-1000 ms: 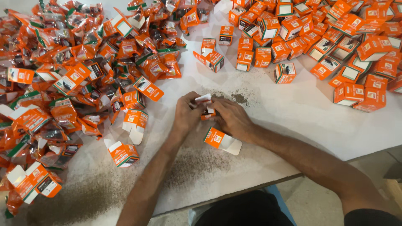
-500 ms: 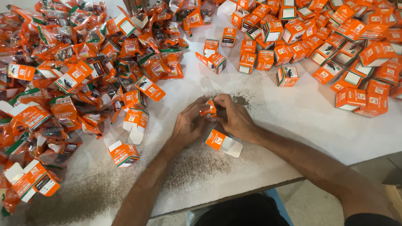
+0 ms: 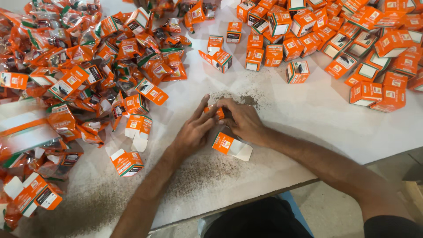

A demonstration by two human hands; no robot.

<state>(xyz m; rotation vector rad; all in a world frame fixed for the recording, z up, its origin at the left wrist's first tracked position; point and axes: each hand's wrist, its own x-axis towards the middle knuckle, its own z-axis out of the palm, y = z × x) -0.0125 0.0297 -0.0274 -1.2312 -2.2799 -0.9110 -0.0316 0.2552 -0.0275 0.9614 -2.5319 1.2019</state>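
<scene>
Mostly hidden, a small orange packet [image 3: 217, 113] sits gripped between left hand [image 3: 194, 130] and right hand [image 3: 243, 121] fingers

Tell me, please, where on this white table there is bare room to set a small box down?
The widest bare patch of the white table lies right of the right hand, below the assembled orange cardboard boxes. The left side, under crumpled orange foil packets, is crowded.

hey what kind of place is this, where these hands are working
Probably a small packing workshop. A white table holds rows of closed orange cartons, a heap of orange sachets and open cartons, and spilled dark grains. Both hands, left hand and right hand, hold one small orange packet.
</scene>
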